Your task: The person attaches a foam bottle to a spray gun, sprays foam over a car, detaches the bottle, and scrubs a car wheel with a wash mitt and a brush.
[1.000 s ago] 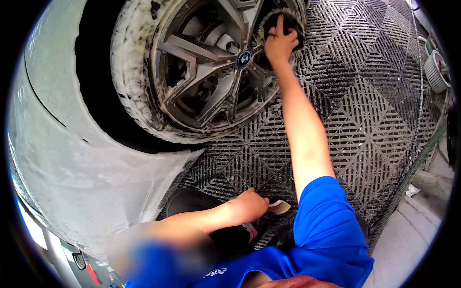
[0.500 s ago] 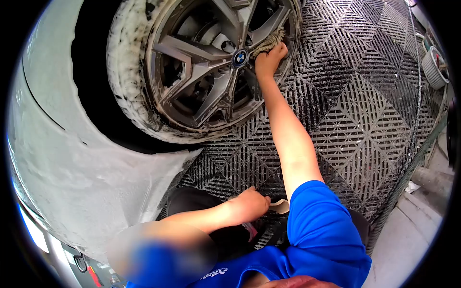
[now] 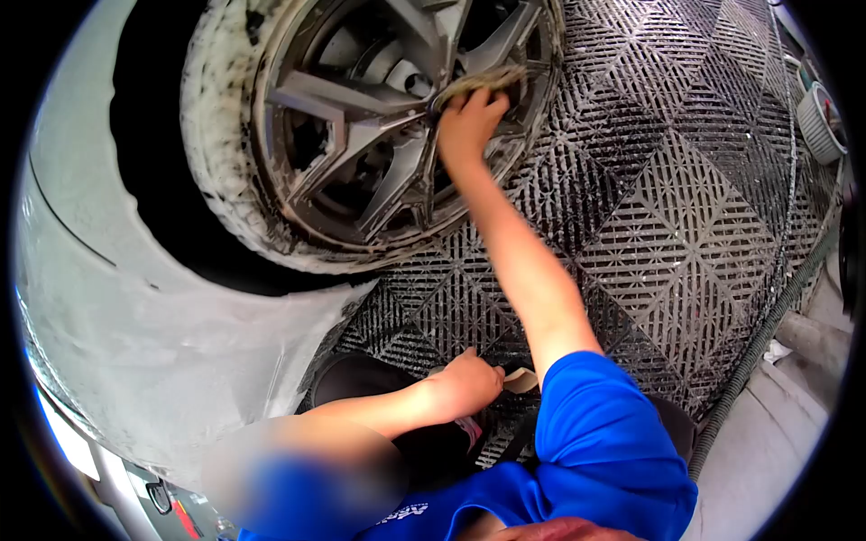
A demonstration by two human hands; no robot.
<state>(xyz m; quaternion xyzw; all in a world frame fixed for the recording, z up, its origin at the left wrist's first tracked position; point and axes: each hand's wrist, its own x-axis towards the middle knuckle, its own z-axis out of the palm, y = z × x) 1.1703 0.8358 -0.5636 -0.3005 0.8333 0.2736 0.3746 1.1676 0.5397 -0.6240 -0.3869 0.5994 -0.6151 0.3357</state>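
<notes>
My right hand [image 3: 469, 126] is closed on a tan, shaggy wash pad [image 3: 492, 81] and presses it against the spokes beside the hub of the alloy wheel [image 3: 397, 176]. Pad and fingers cover most of the centre cap. Foam streaks the tire [image 3: 212, 153] and parts of the rim. Low in the view, my left hand [image 3: 467, 383] is curled into a fist over my bent legs. A beige curved piece [image 3: 521, 380] juts out beside that fist; whether the fingers grip it is hidden.
The car's pale body panel [image 3: 180, 361] curves round the wheel on the left. Dark slatted floor tiles [image 3: 681, 243] are wet and speckled with foam. A ribbed hose [image 3: 767, 329] runs along their right edge, and a white bucket [image 3: 819, 126] stands at the far right.
My right hand and the wash pad have moved left across the spokes to the hub, now covering most of the cap. My left hand has barely moved.
</notes>
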